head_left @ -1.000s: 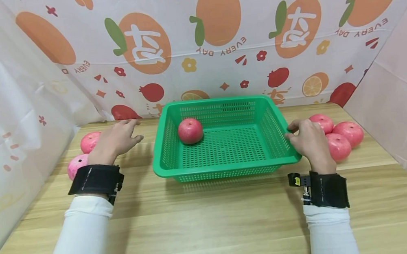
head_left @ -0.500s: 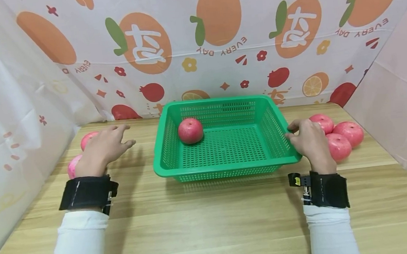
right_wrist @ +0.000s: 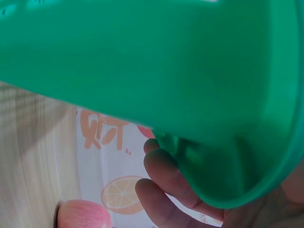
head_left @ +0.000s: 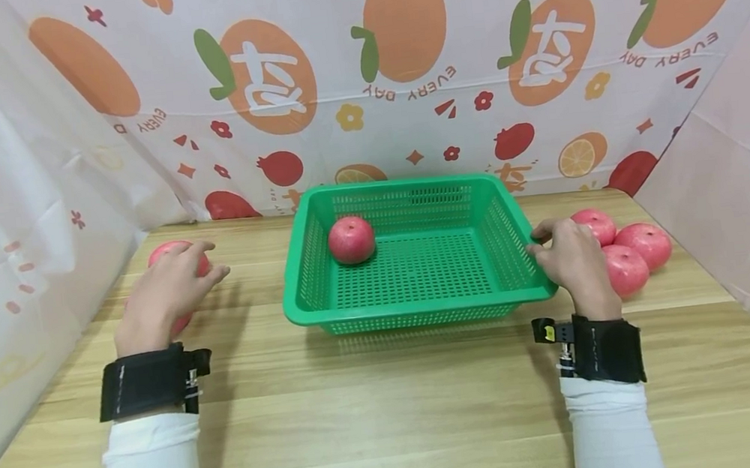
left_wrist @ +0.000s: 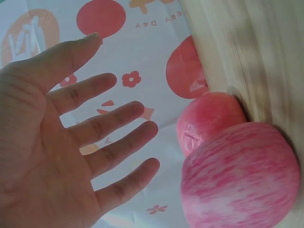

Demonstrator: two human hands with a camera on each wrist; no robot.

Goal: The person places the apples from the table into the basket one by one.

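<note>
My left hand [head_left: 162,294] hovers over two pink-red apples at the table's left, fingers spread and holding nothing. In the left wrist view, the streaked near apple [left_wrist: 242,178] and the redder far apple [left_wrist: 211,116] sit side by side, apart from the fingertips. From the head, the hand covers most of both. My right hand [head_left: 574,264] grips the right rim of a green plastic basket [head_left: 423,307]. In the right wrist view its fingers [right_wrist: 166,171] curl under the rim. One red apple [head_left: 351,241] lies inside the basket, toward its left.
Right of my right hand are three more apples: one at the back [head_left: 596,226], a right one [head_left: 646,245] and a front one [head_left: 626,271]. A fruit-print cloth [head_left: 405,125] hangs behind the wooden table [head_left: 379,414], and pale cloth sides flank it.
My left hand has moved left and toward me, away from the basket, and now hangs over the left apples. The right hand keeps its grip on the rim; basket and apples stay put.
</note>
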